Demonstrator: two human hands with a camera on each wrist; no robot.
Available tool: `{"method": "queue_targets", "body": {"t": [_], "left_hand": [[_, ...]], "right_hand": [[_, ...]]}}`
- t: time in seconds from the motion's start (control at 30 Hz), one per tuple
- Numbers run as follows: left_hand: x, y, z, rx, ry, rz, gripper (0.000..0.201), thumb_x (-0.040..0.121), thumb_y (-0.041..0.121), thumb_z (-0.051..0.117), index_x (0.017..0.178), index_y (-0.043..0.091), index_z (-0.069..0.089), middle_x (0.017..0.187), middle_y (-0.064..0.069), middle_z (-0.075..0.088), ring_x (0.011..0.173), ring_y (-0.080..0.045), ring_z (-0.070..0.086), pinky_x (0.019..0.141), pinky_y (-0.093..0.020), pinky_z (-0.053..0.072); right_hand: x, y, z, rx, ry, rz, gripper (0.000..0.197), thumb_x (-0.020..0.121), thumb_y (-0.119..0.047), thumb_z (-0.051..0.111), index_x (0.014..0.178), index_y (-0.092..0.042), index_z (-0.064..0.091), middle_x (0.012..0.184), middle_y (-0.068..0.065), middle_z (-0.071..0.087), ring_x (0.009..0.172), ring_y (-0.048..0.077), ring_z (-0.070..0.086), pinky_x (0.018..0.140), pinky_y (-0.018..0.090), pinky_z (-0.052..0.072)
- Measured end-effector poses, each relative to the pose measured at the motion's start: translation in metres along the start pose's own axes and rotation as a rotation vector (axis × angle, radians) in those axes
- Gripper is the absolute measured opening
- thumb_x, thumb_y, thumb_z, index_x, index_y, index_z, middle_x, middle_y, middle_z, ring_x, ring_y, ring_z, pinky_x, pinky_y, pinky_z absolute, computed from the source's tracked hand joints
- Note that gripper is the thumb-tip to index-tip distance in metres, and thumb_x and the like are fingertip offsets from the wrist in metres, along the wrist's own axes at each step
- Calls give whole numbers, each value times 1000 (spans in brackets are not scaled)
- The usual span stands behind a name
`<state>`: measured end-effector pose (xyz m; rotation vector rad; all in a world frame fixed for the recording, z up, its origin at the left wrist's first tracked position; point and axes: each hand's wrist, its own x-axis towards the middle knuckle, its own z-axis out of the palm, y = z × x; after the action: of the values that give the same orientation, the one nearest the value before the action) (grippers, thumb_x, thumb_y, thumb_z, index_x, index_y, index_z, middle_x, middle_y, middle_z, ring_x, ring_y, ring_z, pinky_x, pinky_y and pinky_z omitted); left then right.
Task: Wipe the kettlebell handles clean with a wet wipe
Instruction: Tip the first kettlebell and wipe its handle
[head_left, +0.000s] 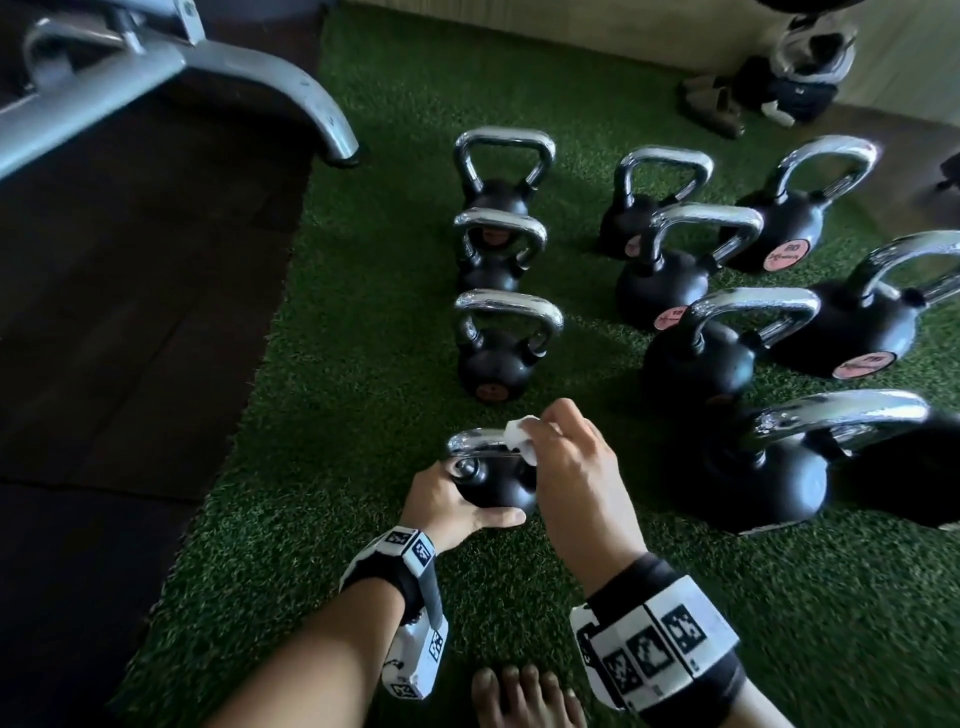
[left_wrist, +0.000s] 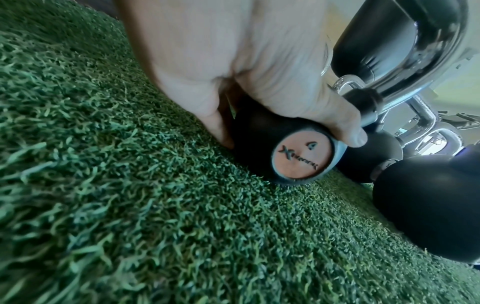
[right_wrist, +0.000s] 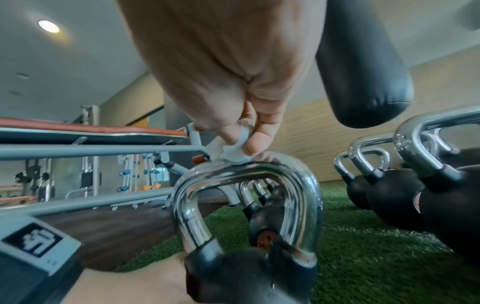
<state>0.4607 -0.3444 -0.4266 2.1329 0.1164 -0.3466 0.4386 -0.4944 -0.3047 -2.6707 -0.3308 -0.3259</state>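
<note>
Kettlebell (head_left: 493, 486) handle (head_left: 475, 441) getting wiped: my right hand (head_left: 571, 467) pinches the wipe (head_left: 519, 434) on top (left hand (head_left: 447, 506) gripping the ball), sides probably next.

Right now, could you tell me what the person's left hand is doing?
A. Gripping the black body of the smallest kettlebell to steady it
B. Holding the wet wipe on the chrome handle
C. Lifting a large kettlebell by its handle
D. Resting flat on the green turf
A: the left hand curls round the black body of the small kettlebell, while the right hand pinches the wet wipe onto its chrome handle.
</note>
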Motion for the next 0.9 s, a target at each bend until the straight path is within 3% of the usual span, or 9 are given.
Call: {"method": "queue_targets", "body": {"t": [0.1,0.17,0.27,0.33,0.4,0.57,0.67,0.77,0.9], "left_hand": [[1,-1,0,-12,4,20,77,48,58,96,115,30,71,110,11,74,96,-2,64,79,-5,43],[1,-2,0,-13,5,35,79,47,61,94,117,31,71,111,14,74,98,-1,65,76,3,39],[0,-2,1,-22,-3,40,81,48,59,95,119,30,70,114,13,74,102,-2,66,85,-8,47],[0,-3,1,-29,-4,41,81,47,59,96,119,31,70,113,13,74,104,-4,67,89,-14,49],[1,-4,1,-31,0,38,80,47,58,96,118,32,71,112,14,74,103,-3,67,89,-14,49],[-1,-3,0,-45,1,30,80,45,57,97,117,33,71,111,16,75,104,-1,67,92,-17,51],[-2,-2,-1,-47,1,49,81,45,60,96,118,34,71,110,19,74,104,1,67,90,-10,50],[-5,4,-3,-31,-8,62,76,49,54,97,118,35,70,107,24,70,101,5,63,83,3,41],[-8,6,-4,-82,13,32,74,44,60,96,111,40,71,105,24,74,100,10,66,92,-14,53]], "right_hand": [[-1,3,1,73,55,-8,22,84,-12,66,104,-14,74,98,-2,56,76,15,59,67,28,55],[0,18,-1,168,173,100,23,91,-7,56,102,-10,76,94,-2,59,70,12,59,64,27,56],[-1,35,-1,171,221,231,25,95,4,57,107,-7,76,95,-3,61,72,8,57,66,16,50],[-5,34,3,153,227,205,27,93,6,58,108,-9,76,98,-3,62,75,4,55,69,4,41],[-8,36,8,207,257,197,28,93,6,58,106,-10,76,98,-3,64,76,0,55,72,1,42],[-14,67,28,498,156,574,21,99,-7,58,106,-14,77,87,2,71,56,6,66,60,27,56],[-19,70,30,727,179,641,21,100,-9,59,102,-17,78,82,10,74,55,9,65,55,24,53],[-23,65,33,944,173,723,22,100,-5,58,97,-13,79,78,11,75,62,13,63,61,24,55],[-27,62,47,955,31,787,23,100,-6,60,91,-15,80,82,6,78,68,15,68,68,31,59]]}}
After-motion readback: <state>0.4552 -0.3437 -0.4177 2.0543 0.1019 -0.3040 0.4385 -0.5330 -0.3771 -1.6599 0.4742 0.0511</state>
